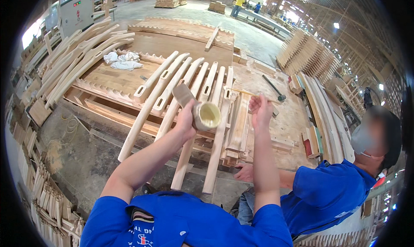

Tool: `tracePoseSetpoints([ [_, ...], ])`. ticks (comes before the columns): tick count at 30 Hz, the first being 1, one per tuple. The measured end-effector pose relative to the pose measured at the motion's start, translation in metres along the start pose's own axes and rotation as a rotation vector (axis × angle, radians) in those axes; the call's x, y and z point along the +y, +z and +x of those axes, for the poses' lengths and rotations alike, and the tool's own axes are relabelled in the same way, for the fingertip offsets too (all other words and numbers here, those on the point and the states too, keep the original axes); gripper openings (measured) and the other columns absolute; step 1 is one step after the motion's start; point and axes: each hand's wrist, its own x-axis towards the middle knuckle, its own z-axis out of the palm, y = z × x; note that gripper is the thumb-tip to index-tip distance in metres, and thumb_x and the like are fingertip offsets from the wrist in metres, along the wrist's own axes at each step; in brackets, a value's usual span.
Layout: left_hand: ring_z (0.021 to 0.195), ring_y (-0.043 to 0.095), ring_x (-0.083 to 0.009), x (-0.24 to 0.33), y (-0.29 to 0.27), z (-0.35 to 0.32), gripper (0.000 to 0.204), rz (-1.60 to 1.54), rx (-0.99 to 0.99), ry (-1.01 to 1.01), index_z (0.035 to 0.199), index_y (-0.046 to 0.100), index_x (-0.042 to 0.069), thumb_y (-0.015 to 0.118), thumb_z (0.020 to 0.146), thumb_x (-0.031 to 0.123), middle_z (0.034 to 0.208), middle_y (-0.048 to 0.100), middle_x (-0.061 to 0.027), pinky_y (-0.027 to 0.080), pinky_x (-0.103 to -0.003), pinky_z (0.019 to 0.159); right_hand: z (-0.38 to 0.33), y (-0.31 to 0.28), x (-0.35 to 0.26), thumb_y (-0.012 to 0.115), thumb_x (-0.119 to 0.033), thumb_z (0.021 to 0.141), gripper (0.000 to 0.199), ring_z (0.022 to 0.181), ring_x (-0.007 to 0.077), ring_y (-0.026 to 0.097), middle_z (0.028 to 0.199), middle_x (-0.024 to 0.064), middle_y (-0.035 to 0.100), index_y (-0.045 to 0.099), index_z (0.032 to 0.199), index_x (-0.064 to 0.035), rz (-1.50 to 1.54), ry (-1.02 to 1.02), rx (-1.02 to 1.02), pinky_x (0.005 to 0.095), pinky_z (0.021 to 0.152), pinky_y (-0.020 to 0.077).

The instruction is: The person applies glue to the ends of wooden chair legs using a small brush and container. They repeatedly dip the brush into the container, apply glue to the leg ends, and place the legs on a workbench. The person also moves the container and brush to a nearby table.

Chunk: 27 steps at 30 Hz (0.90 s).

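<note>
My left hand (186, 122) is closed round a small cup (208, 116) tilted over the wooden pieces, with pale yellowish paste inside. A flat brown piece (183, 94) sticks up beside the cup, by the same hand; whether it is joined to the cup I cannot tell. My right hand (261, 110) pinches a thin stick (242, 91), whose far end reaches a slot near the end of a curved wooden piece (222, 113). Several similar slotted wooden pieces (148, 106) lie side by side in front of me, their near ends overhanging the bench.
A co-worker in blue (332, 195) stands close at my right, one hand (245, 172) near the bench edge. On the bench (289, 122) lie a dark green mallet (274, 89) and stacked wood strips (237, 128). White cloths (124, 60) and more curved pieces (82, 53) are at left.
</note>
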Motion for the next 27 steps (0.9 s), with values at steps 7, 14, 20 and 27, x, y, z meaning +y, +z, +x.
tracePoseSetpoints([
  [7, 0.103, 0.061, -0.0238, -0.051, -0.004, -0.038, 0.039, 0.164, -0.226, -0.275, 0.114, 0.052, 0.003, 0.038, 0.098, 0.036, 0.108, 0.061, -0.0122, 0.051, -0.042, 0.090, 0.063, 0.000, 0.002, 0.055, -0.015, 0.092, 0.017, 0.058, 0.0120, 0.062, 0.070, 0.0092, 0.063, 0.053, 0.085, 0.0000, -0.796, -0.449, -0.250, 0.0231, 0.050, 0.0466],
  [14, 0.100, 0.061, -0.0189, -0.077, -0.013, -0.045, 0.040, 0.237, -0.301, -0.417, 0.115, 0.053, 0.002, 0.036, 0.099, 0.036, 0.107, 0.061, -0.0092, 0.050, -0.036, 0.089, 0.067, 0.026, 0.009, 0.055, -0.015, 0.089, 0.018, 0.056, 0.0137, 0.062, 0.066, 0.0077, 0.060, 0.053, 0.085, 0.0024, -1.012, -0.482, -0.422, 0.0262, 0.053, 0.0489],
  [20, 0.100, 0.061, -0.0181, -0.081, -0.010, -0.049, 0.040, 0.230, -0.269, -0.453, 0.115, 0.053, 0.002, 0.037, 0.099, 0.036, 0.106, 0.061, -0.0085, 0.050, -0.035, 0.089, 0.078, 0.021, 0.016, 0.055, -0.018, 0.088, 0.020, 0.055, 0.0180, 0.062, 0.062, 0.0106, 0.059, 0.055, 0.085, 0.0017, -1.194, -0.533, -0.517, 0.0308, 0.054, 0.0477],
  [27, 0.089, 0.063, -0.0158, -0.084, -0.016, -0.048, 0.033, 0.158, -0.234, -0.386, 0.108, 0.057, 0.004, 0.047, 0.096, 0.033, 0.098, 0.063, -0.0065, 0.051, -0.032, 0.081, 0.077, 0.050, 0.020, 0.058, -0.021, 0.087, 0.022, 0.062, 0.0307, 0.063, 0.066, 0.0182, 0.061, 0.059, 0.086, 0.0007, -1.169, -0.332, -0.639, 0.0379, 0.059, 0.0478],
])
